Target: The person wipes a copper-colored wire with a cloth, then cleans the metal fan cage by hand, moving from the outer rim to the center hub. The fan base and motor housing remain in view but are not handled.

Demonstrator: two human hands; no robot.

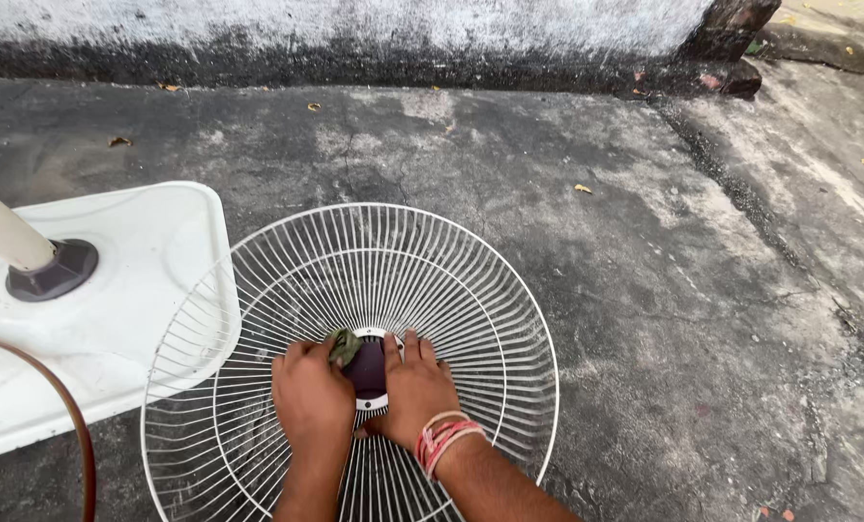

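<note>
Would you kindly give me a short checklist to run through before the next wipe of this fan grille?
1. Fan grille lies flat on the concrete ground: ok.
2. Left hand presses the green cloth at the dark centre cap: ok.
3. Right hand steadies the cap's other side: ok.
4. Grille rim overlaps the white fan base, so little room there: not ok.
5. Cloth damp: cannot tell.

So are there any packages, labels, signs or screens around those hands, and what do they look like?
No packages, signs or screens are in view.
The nearest thing to a label is the round dark centre cap with a pale ring, in the middle of the white wire fan guard, between the left hand and the right hand.
</note>
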